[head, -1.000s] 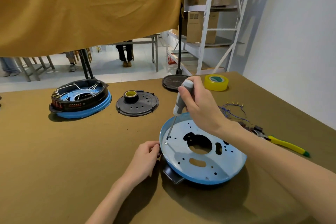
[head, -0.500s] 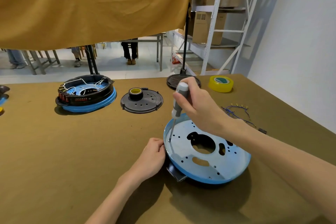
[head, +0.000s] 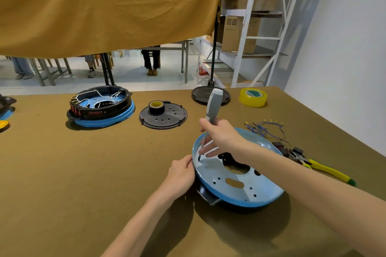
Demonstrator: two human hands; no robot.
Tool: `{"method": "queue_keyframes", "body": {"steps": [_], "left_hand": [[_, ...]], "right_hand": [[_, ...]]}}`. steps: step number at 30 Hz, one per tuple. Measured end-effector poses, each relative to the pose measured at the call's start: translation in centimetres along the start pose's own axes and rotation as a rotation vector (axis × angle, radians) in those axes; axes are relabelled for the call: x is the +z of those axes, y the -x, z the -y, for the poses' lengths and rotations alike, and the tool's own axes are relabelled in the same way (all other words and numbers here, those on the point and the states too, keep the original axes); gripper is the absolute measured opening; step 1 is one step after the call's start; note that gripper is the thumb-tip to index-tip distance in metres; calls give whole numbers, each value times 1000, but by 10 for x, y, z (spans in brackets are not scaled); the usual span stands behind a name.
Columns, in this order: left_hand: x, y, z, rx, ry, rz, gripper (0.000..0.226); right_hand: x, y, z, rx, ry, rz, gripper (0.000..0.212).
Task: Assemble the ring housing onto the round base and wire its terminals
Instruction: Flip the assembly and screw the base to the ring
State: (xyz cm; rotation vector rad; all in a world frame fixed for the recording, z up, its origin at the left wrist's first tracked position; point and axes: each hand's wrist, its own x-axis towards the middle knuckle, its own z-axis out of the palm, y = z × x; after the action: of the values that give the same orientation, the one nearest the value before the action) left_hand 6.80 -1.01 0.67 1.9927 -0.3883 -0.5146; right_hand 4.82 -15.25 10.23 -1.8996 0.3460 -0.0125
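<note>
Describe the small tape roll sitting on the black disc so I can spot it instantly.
On the brown table, find the flat black perforated disc between the wired blue-and-black unit and the screwdriver. The small tape roll stands there: dark-sided, yellow-cored, unlike the larger yellow roll farther right.

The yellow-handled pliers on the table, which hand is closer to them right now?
Right. The right hand grips the screwdriver over the blue base, left of the pliers. The left hand holds the base's far rim, further from them.
</note>
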Motion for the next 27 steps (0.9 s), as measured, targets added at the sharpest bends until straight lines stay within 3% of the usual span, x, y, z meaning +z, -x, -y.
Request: {"method": "queue_keyframes", "body": {"steps": [7,15,19,22,24,27], "left_hand": [[5,3,-7,-65,128,19,34],[5,7,-24,-35,200,19,30],[4,4,-29,-35,269,3,30],[2,3,-32,-95,339,4,42],[0,0,-33,-167,431,31,55],[0,-3,-37,-205,530,83,58]], "right_hand": [[-11,4,-15,-6,-228,-77,29],[-26,9,-3,-12,-288,-96,30],[-30,11,3,-35,-261,-99,32],[-31,13,6,-115,-172,-113,31],[-32,15,5,-220,-69,-166,25],[-37,17,1,-389,53,-329,22]]}}
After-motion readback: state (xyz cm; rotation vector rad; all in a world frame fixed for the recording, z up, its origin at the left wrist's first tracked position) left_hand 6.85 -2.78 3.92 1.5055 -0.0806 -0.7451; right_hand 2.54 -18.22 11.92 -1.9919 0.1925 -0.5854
